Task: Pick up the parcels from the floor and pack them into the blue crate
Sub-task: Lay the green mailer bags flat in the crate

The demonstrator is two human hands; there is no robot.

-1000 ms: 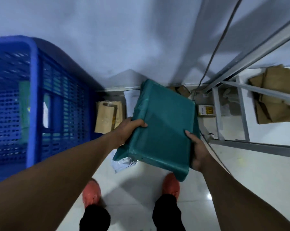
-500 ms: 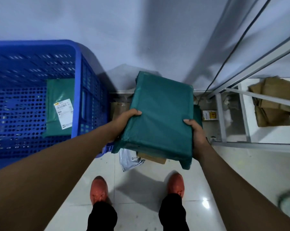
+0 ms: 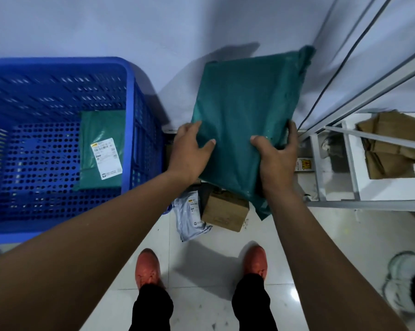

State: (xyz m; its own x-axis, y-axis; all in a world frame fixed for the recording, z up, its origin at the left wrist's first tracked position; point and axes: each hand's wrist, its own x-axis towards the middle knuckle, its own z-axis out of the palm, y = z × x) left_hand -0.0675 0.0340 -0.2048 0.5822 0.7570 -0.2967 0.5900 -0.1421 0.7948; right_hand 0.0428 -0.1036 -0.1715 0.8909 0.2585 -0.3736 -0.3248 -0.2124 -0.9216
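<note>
I hold the green parcel point(image 3: 247, 120) in the air with both hands, tilted, its far end up against the wall point(image 3: 106, 27) and its near corner hanging low. My left hand point(image 3: 189, 151) grips its left edge, thumb laid on the top face and the other fingers spread along the side. My right hand point(image 3: 277, 158) clamps the near right part, thumb on top and fingers curled round the right edge. The parcel is just to the right of the crate point(image 3: 129, 120) and outside it.

Inside the crate, on its holed bottom by the right wall, lies a second parcel point(image 3: 94, 130), also green, with a white label point(image 3: 105, 155) facing up.

Under the held parcel, on the floor point(image 3: 201, 259), a box point(image 3: 225, 213) of brown card sits partly hidden by it, and a grey mailer point(image 3: 189, 218) lies touching the box's left side. My two red shoes point(image 3: 147, 268) stand nearer, apart from them.

To the right is a pale metal rack point(image 3: 349, 163) with flattened cardboard point(image 3: 388, 144) behind its bars. A dark cable point(image 3: 330, 75) runs down the wall just right of the parcel. A blurred grey-white shoe point(image 3: 402, 280) shows at the near right.
</note>
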